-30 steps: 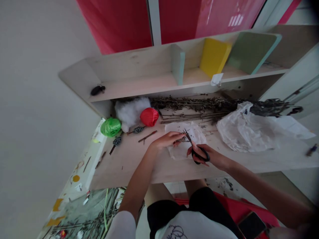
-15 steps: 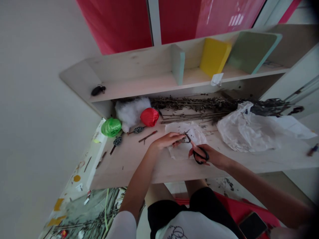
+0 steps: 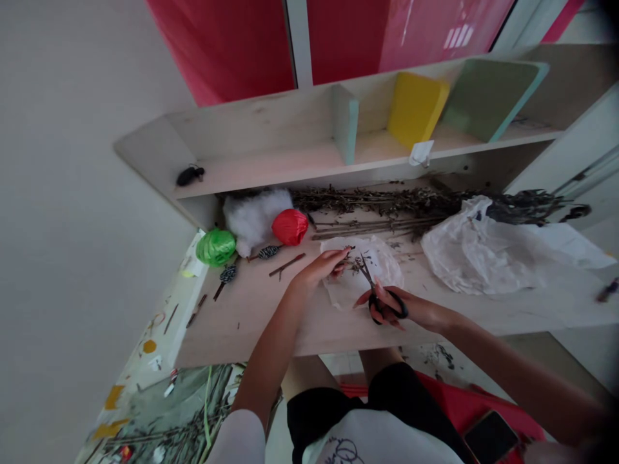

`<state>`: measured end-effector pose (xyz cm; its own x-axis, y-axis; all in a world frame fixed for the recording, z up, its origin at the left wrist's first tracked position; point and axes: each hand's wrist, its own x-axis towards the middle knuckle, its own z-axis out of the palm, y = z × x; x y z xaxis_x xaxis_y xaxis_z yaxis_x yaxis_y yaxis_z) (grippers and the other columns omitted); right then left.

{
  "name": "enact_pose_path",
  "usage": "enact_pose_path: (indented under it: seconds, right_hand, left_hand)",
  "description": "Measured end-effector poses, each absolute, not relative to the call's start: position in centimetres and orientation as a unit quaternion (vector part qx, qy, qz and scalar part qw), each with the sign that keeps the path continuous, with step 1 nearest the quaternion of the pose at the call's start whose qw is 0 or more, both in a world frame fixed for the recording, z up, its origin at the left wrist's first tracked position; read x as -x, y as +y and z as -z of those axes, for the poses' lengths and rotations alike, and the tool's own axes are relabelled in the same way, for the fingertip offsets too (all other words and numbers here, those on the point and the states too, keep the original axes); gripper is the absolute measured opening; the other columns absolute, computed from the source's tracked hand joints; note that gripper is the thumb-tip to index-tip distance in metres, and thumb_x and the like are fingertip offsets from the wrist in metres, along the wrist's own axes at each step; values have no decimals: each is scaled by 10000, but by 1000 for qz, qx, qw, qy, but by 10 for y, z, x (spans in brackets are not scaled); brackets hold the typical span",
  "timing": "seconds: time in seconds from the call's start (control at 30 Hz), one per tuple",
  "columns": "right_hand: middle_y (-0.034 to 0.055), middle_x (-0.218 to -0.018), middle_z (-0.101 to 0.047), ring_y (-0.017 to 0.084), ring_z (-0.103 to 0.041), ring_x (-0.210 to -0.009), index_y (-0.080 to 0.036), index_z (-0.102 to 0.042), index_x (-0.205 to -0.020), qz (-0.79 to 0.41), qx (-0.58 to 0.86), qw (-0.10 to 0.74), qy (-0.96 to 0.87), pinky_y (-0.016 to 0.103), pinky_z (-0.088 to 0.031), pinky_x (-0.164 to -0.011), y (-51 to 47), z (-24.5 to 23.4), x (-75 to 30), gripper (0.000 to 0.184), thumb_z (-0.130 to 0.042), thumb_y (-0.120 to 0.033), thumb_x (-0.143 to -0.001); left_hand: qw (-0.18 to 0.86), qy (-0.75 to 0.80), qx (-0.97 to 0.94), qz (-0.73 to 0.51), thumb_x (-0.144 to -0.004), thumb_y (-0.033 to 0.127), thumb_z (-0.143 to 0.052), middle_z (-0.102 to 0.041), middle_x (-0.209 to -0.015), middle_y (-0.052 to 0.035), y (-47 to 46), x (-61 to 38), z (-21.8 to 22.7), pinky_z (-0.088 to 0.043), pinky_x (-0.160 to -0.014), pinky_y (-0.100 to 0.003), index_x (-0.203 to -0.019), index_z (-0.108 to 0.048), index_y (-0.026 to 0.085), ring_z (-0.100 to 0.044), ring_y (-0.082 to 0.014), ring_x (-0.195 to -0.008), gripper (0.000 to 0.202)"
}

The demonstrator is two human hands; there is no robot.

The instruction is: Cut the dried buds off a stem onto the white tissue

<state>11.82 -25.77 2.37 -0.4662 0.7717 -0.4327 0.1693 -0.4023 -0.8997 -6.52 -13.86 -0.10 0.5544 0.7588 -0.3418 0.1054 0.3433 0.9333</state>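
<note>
Barely visible, a dried twig [image 3: 356, 263] is pinched in the left hand [image 3: 319, 269]; black-handled scissors [image 3: 366, 274] are gripped by the curled fingers of the right hand [image 3: 416, 312].

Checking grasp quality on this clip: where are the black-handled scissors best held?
Likely by the black finger loops, from the near side, as the right hand has them: the blades point away over the white sheet, leaving the loops the safe end.
</note>
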Motion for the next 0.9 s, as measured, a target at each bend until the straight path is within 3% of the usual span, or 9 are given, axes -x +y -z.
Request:
enact_pose_path:
  seconds: [0.17, 0.33, 0.57, 0.77, 0.9]
  right_hand:
    - [8, -657, -524, 71, -386, -480, -91, -637, -1045, -674, 481, 221, -515, 212, -346, -421, -258, -29, -116, 770, -388, -777, -799]
    - [-1, -615, -511, 72, -381, -465, -90, -645, -1009, -661, 492, 239, -514, 219, -329, -420, -253, -29, -114, 753, -396, -771, -803]
    - [-43, -487, -420, 65, -317, -405, -91, -642, -904, -647, 483, 292, -512, 233, -259, -411, -250, -18, -115, 679, -413, -726, -836]
    - [-58, -457, -358, 67, -292, -391, -95, -636, -861, -641, 489, 308, -505, 225, -248, -373, -250, -11, -120, 648, -426, -708, -844]
    - [-14, -566, -478, 73, -363, -436, -92, -639, -984, -658, 487, 277, -504, 218, -315, -381, -253, -14, -120, 739, -396, -768, -806]
  left_hand:
    - [694, 415, -527, -261, -796, 537, -597, -329, -523, 77, -136, 65, -1, -257, -502, -223, -853, -603, 152, -360, -61, -471, 390]
    - [688, 432, -530, -242, -779, 566, -603, -332, -535, 80, -140, 64, -4, -228, -490, -223, -940, -605, 152, -345, -58, -466, 444]
    - [697, 395, -557, -217, -729, 632, -612, -352, -552, 71, -147, 62, -11, -214, -483, -224, -762, -548, 152, -334, -47, -474, 485]
    - [695, 406, -545, -233, -742, 604, -622, -327, -535, 82, -144, 64, -7, -217, -486, -222, -927, -608, 144, -332, -52, -467, 496]
    - [694, 413, -535, -247, -753, 584, -622, -333, -535, 77, -141, 64, -2, -233, -494, -223, -913, -611, 148, -344, -57, -475, 465]
